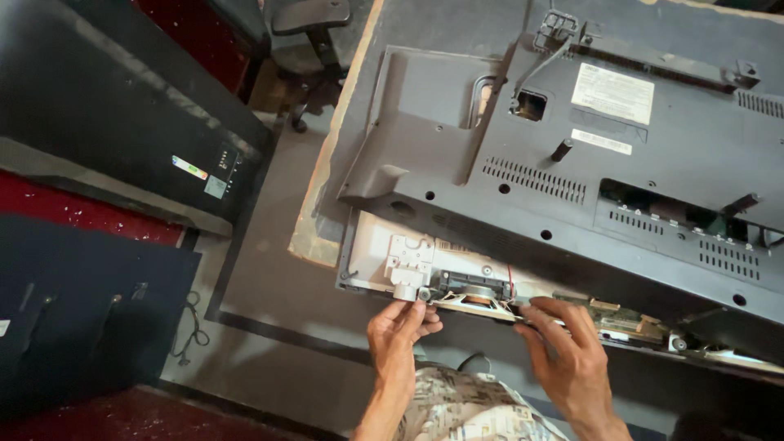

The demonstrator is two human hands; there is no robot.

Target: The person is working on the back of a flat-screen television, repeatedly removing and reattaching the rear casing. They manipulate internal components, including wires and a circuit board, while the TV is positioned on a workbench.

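Left hand: left hand (398,331) is up at the near edge of the TV (572,155), fingertips bunched and pinching at a small grey mount (406,291) beside the speaker (474,298).
Right hand: right hand (567,351) lies flat just right of that speaker, fingers loosely spread over the edge, tips touching the speaker's right end; pinching or merely pressing, cannot tell.
Speaker: oval, dark, sitting in the exposed strip under the lifted back cover (621,139), between the two hands.
Board: green circuit board (625,320) just right of the right hand, along the same strip.
TV: face down on a bench (327,204), back cover tilted up off the frame.
Around: another dark panel (122,114) on the left, chair (310,33) at the top.
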